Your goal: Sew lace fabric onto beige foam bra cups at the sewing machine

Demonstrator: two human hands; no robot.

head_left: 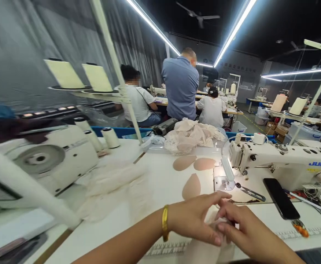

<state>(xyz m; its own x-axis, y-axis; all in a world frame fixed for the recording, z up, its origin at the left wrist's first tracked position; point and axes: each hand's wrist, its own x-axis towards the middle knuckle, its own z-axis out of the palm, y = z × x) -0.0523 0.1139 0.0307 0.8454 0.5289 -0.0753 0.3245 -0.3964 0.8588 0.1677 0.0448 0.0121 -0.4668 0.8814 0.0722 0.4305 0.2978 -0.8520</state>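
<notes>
The right hand (241, 224) is pinching pale fabric (203, 251) in its fingers, apparently steadying it, while the left hand (193, 216) is holding its fingers apart alongside, beige pieces (191, 187) lying beyond.

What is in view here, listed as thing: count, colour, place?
Held cloth: one, pale, at the hands
Teardrop pieces: three, beige, mid-table
Loose cloth: count unclear, cream, left of pieces
Cloth pile: one, cream, table's back
Sewing machines: two nearby, white, right and left
Thread cones: two, pale yellow, left rack; others behind
Spools: three, white, by left machine
Snips: one, dark, before right machine
Phone: one, black, right
Ruler: white, near edge
Table: white, foreground
People: at least three, blue or white shirts, behind
Lights: several, white, overhead
Bracelet: one, gold, left wrist
Left hand: one, spread at held cloth
Right hand: one, pinching held cloth
</notes>
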